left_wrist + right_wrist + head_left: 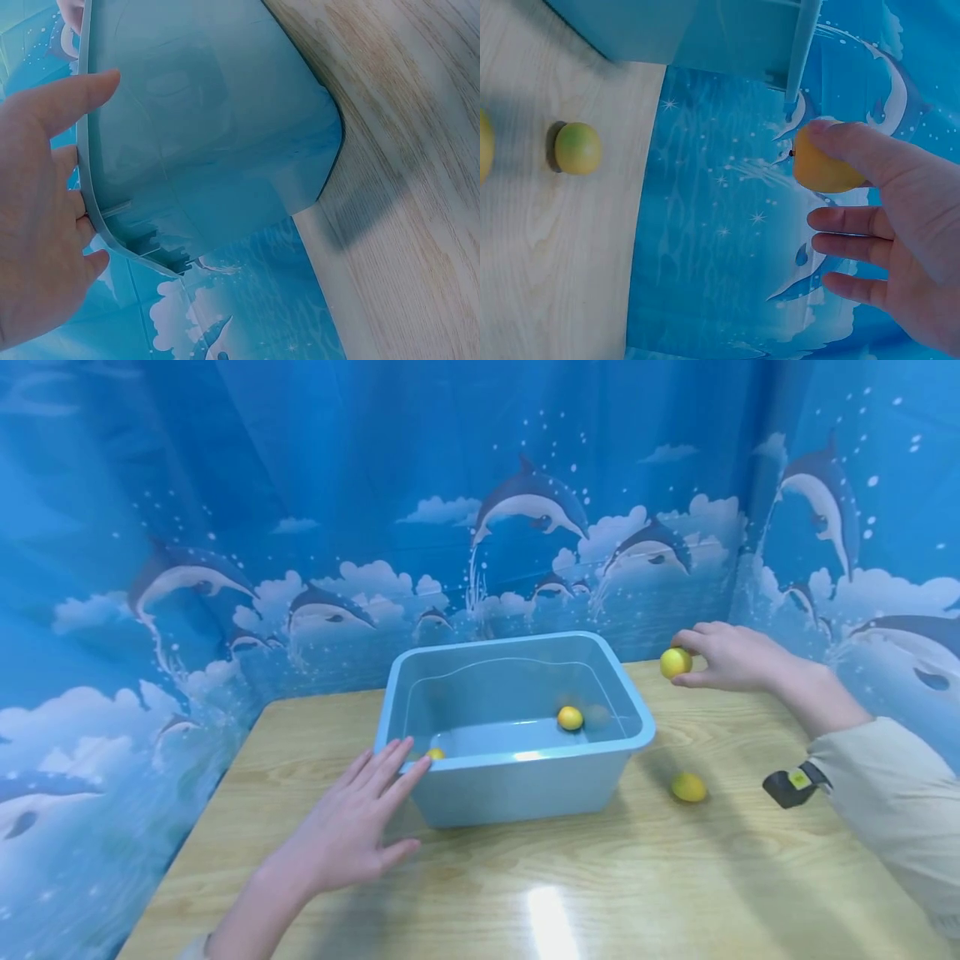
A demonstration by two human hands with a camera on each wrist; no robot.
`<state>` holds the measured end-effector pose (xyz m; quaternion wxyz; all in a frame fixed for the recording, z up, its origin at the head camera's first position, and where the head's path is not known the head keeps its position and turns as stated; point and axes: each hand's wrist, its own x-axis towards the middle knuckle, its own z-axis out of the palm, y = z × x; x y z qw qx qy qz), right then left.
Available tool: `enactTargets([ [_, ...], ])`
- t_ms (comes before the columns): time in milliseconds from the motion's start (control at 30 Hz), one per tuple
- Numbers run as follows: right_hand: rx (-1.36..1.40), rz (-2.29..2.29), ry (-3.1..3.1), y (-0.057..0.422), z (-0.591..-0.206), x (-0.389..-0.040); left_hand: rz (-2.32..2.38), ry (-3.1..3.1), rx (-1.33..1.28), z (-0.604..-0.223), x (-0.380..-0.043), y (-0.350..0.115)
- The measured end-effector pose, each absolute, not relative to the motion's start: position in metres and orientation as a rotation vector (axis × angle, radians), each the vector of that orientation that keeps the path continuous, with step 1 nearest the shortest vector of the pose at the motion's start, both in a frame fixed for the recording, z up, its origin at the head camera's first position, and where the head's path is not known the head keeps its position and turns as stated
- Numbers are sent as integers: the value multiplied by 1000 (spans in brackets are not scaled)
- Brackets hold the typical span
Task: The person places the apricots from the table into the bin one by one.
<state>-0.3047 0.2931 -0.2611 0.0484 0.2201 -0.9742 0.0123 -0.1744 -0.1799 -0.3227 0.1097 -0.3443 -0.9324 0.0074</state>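
My right hand (738,656) pinches a round yellow fruit (676,663) between thumb and fingers, above the table to the right of a light blue plastic bin (517,789). In the right wrist view, a small dark stem shows on the held fruit (825,161), and the other fingers are extended below it. My left hand (348,831) is at the bin's front left corner, fingers straight and spread over the rim; whether it touches is unclear. Inside the bin are an orange-yellow fruit (570,718) at the right and another fruit (436,753), partly hidden by the front rim.
A yellow-green fruit (688,787) lies on the wooden table (480,893) right of the bin. The right wrist view shows a greenish fruit (577,148) and part of a yellow fruit (484,146) there. A blue dolphin-print curtain (420,460) hangs behind the table.
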Motion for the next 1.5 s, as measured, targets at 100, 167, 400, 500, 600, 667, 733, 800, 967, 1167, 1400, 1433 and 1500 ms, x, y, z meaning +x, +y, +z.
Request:
enactTargets([
  [100, 661, 47, -2978, 291, -256, -308, 24, -2744, -1006, -323, -174, -180],
  [167, 654, 55, -2983, 290, -253, -311, 27, -2744, -1002, -324, -174, -180],
  [400, 661, 42, -2979, 285, -239, -320, 8, -2745, -997, -325, -173, -180],
  [500, 654, 58, -2988, 280, -235, -323, 6, -2743, -998, -325, -173, -180],
  [600, 660, 87, -3001, 275, -233, -327, 10, -2754, -998, -325, -173, -179],
  [667, 664, 102, -3007, 270, -232, -329, 7, -2764, -996, -325, -173, -179],
  [733, 670, 112, -3010, 265, -231, -333, 2, -2766, -992, -326, -172, -179],
  [800, 668, 118, -3017, 259, -228, -336, -3, -2764, -989, -326, -172, -179],
  [967, 690, 110, -3022, 246, -222, -344, -6, -2752, -990, -326, -173, -180],
  [1167, 706, 106, -3040, 232, -218, -347, -7, -2749, -995, -325, -174, -180],
  [1400, 725, 83, -3068, 221, -220, -353, 18, -2750, -994, -324, -174, -181],
  [1433, 732, 78, -3070, 219, -220, -353, 20, -2749, -996, -324, -174, -181],
  [1500, 742, 70, -3075, 216, -220, -354, 22, -2747, -1001, -325, -173, -180],
])
